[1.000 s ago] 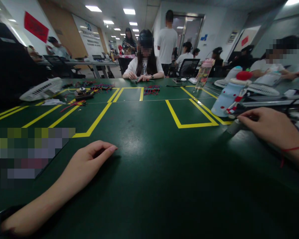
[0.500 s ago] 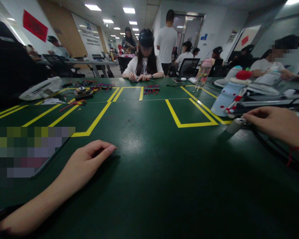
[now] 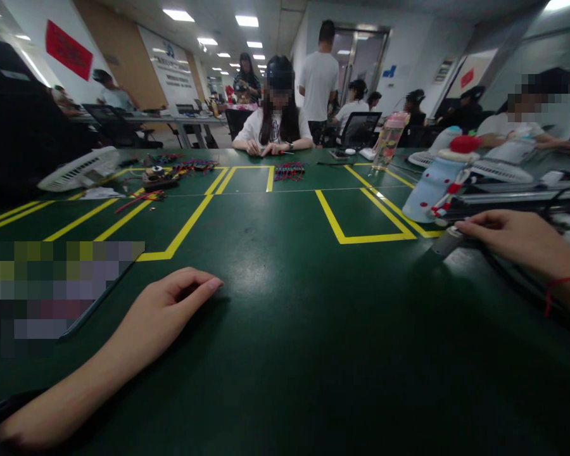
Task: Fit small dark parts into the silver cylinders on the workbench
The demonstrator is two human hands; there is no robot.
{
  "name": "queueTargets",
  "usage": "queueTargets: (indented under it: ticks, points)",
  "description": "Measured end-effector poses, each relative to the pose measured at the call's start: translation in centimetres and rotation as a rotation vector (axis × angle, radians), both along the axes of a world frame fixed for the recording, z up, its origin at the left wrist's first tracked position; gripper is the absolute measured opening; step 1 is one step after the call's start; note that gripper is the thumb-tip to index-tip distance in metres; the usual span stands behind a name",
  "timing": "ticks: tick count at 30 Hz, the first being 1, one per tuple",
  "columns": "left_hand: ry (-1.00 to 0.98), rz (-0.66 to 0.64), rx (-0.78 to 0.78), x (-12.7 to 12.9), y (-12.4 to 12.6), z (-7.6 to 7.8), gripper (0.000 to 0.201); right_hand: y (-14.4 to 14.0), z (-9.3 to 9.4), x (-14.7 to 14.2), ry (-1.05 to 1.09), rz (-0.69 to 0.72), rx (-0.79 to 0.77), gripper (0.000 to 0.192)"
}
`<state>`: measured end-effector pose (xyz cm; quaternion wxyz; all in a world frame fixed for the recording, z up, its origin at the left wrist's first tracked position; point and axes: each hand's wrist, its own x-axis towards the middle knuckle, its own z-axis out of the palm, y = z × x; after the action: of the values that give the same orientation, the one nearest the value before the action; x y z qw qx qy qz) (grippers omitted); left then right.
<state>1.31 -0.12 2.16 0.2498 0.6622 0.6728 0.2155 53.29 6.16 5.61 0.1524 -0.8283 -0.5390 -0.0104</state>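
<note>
My left hand point(image 3: 173, 297) rests on the green table point(image 3: 285, 329), its fingers curled and thumb tip against the index finger. Nothing shows in it. Over on the right, my right hand point(image 3: 515, 234) pinches the upper end of a small silver metal cylinder point(image 3: 446, 242) between thumb and fingertips. The cylinder leans at a slant close to the tabletop; whether it touches the table I cannot tell. Just behind it stands a light blue bottle point(image 3: 425, 190) with a red and white top. Dark cables point(image 3: 498, 269) run beneath my right wrist.
Yellow tape point(image 3: 375, 239) marks out areas on the table. A pixelated flat object point(image 3: 61, 291) lies at the left. Bundles of coloured wires point(image 3: 289, 170) lie farther back. A person point(image 3: 275, 126) sits opposite; a clear bottle point(image 3: 389, 142) stands at the back right.
My right hand has shifted slightly left and down, its fingertips now farther over the top of the cylinder. My left hand stays where it was.
</note>
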Motion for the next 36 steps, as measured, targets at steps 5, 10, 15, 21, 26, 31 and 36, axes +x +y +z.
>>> queueTargets:
  ticks: [5, 10, 15, 21, 26, 31, 36]
  points:
    - [0.002, 0.000, -0.005, 0.0, -0.1, 0.1, 0.037, -0.4, -1.0, -0.5, 0.095, 0.017, 0.083, 0.040]
    - [0.008, 0.002, -0.012, -0.1, 0.1, -0.1, 0.036, -1.2, -2.8, -2.1, 0.137, 0.036, 0.205, 0.044]
    - [0.002, 0.008, -0.016, -0.1, 0.2, -0.1, 0.036, -1.4, -3.6, -2.3, 0.108, 0.046, 0.229, 0.043]
    - [0.012, 0.005, -0.005, -0.3, 0.2, -0.3, 0.037, -1.5, -4.7, -3.0, 0.065, 0.123, 0.363, 0.050]
    - [-0.004, -0.020, -0.016, -0.1, 0.1, 0.0, 0.035, -4.5, -4.8, -11.4, 0.383, 0.603, 0.368, 0.043]
    - [-0.001, -0.069, -0.001, -0.3, 0.1, -0.4, 0.034, -7.6, -4.7, -19.8, 0.518, 1.069, 0.224, 0.034]
    - [-0.008, -0.183, 0.102, 1.0, 0.1, -0.8, 0.030, -7.9, -5.6, -21.4, 0.526, 1.186, 0.152, 0.036]
